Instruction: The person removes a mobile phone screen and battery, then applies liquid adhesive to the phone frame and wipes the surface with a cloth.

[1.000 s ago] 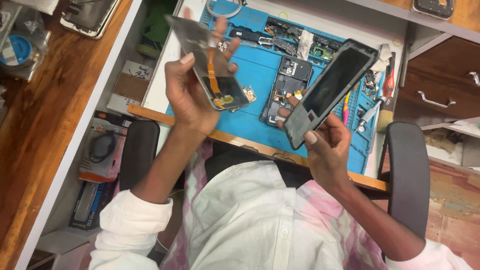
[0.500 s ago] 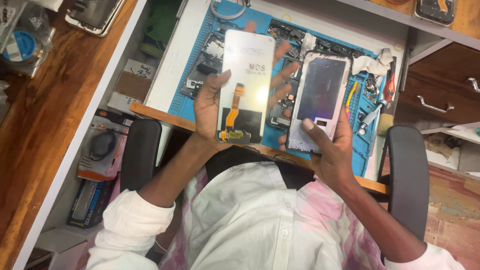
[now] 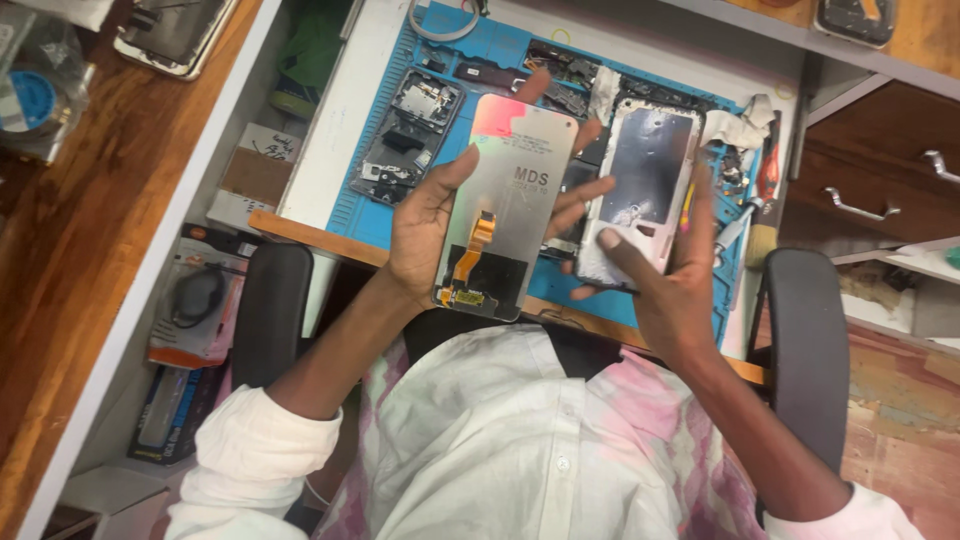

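Left hand [image 3: 430, 225] gripping a phone screen panel [image 3: 510, 200] back-side up, orange ribbon cable [image 3: 470, 250] showing, right hand [image 3: 665, 290] clutching a phone frame [image 3: 640, 185] just beside it, above the blue repair mat [image 3: 370, 215]

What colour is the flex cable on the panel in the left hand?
Orange, on the flex cable in the head view.

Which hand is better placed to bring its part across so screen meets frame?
Left, probably. The left hand holds the replacement screen panel by its edges, fingers spread behind it, free to swing. The right hand cradles the phone frame open-side up, thumb pressed on it, better kept steady.
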